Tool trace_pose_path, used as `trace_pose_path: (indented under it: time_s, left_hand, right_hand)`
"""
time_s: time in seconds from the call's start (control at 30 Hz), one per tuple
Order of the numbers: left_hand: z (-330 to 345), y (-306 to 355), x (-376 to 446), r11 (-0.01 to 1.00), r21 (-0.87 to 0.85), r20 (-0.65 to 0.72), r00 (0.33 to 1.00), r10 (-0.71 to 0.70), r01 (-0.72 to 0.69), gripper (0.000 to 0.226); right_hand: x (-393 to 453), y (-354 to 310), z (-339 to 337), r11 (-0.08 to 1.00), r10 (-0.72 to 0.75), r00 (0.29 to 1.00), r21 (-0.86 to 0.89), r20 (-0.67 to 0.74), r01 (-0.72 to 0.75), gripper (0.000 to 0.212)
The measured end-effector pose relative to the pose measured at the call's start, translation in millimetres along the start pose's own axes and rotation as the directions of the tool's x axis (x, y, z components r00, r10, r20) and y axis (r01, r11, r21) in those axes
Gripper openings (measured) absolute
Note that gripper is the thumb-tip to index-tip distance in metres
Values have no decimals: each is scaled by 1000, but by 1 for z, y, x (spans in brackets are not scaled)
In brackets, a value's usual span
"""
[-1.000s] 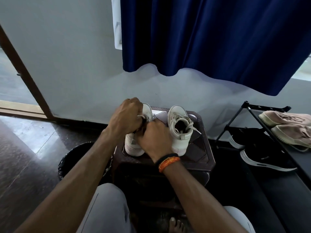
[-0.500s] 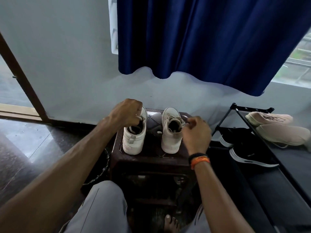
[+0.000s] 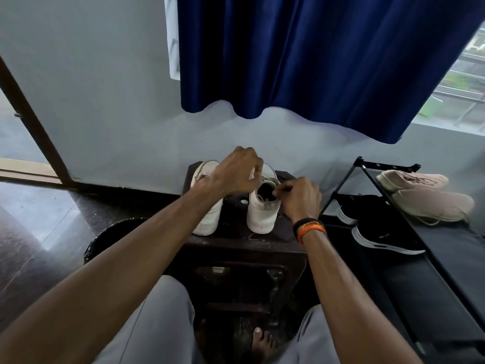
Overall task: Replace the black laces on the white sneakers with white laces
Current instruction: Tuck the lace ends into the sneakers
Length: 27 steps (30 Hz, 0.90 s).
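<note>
A seated person works with both hands over two white sneakers standing side by side, toes to the wall, on a dark, glossy brown stool (image 3: 244, 248) with a patterned top. The left sneaker (image 3: 208, 206) is smooth and rounded, partly hidden by the forearm. The left hand (image 3: 237, 170) reaches across to the right sneaker (image 3: 262, 214), fingers curled at a pale lace near its tongue; the right hand (image 3: 301, 197), curled at the collar, pinches something small there. What exactly each grips is too small to make out. A black and orange wristband (image 3: 309, 228) circles the right wrist.

The room has a plain pale wall, a polished dark stone floor (image 3: 39, 232) catching window light, and a heavy navy curtain (image 3: 315, 56) hanging in soft folds. A black mesh bin (image 3: 110, 237) sits left of the stool. To the right, a black metal-framed shoe rack (image 3: 393, 232) holds two beige knit shoes (image 3: 425, 195) on top and two black white-soled trainers (image 3: 380, 229) below. One bare foot (image 3: 262, 342) shows beneath grey trousers.
</note>
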<state>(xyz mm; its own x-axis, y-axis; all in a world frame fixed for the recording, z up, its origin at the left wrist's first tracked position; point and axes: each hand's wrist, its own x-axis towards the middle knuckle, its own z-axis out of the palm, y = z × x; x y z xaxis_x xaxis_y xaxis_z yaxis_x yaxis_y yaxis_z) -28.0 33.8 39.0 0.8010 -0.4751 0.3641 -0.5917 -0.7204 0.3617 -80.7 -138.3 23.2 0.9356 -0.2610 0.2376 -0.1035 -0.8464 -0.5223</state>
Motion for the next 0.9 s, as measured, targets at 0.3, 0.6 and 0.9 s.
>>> trace_pose_path:
  time_s: [0.3, 0.6, 0.9]
  left_hand:
    - [26, 14, 33, 946, 303, 175, 982, 66, -118, 21]
    - [36, 14, 39, 982, 163, 186, 980, 65, -96, 9]
    - [32, 6, 41, 998, -5, 242, 968, 68, -69, 25]
  right_hand:
    - [17, -7, 28, 990, -52, 998, -132, -32, 47, 21]
    - [24, 2, 23, 991, 21, 999, -128, -36, -26, 25]
    - [32, -5, 27, 993, 97, 989, -84, 115, -88, 25]
